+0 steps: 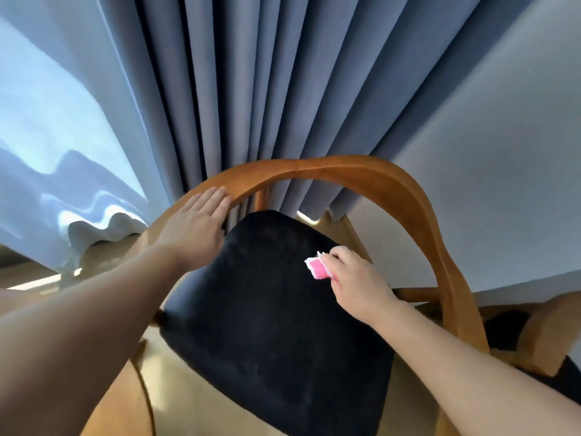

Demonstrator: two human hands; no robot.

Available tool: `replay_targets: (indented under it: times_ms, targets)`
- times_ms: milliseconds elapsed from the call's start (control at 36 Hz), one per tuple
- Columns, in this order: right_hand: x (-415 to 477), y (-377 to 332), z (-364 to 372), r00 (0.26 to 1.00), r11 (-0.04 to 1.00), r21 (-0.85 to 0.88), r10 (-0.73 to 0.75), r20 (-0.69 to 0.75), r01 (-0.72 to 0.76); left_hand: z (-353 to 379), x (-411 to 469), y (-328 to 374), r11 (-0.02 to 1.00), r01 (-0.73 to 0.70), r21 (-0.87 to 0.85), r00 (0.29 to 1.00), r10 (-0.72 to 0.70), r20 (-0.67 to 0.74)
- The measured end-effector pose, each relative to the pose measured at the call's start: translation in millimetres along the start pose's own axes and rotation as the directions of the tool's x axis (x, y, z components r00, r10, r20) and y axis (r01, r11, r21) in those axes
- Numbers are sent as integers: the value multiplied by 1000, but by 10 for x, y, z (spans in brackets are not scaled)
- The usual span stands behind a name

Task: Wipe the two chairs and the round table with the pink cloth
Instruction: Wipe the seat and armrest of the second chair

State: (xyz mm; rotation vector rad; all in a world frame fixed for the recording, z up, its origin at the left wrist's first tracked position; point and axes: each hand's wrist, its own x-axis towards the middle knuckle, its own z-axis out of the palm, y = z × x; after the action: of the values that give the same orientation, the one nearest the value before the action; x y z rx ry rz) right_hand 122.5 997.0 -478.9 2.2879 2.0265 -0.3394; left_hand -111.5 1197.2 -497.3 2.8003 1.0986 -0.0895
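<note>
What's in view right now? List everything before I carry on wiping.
chair: one, brown wooden frame with dark seat, centre, in front of the curtain
second chair: one, brown with dark seat, lower right edge, partly in view
cloth: one, pink, over the near seat's right side
curtain: one, blue-grey, behind the chair
sheer curtain: one, white, left
wall: one, pale grey, right
floor: one, tan, below
left hand: flat on the chair's back rail
right hand: grips the cloth

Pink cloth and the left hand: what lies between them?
In the head view, only the dark chair seat lies between the left hand and the pink cloth that the right hand pinches.
</note>
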Motion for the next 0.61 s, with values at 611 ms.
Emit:
replay_targets:
  times_ms: [611]
  targets:
    - [1680,1095,-175,948,414,-864,-248,197,288,381,822,592,947,210,244,977,-196,-82]
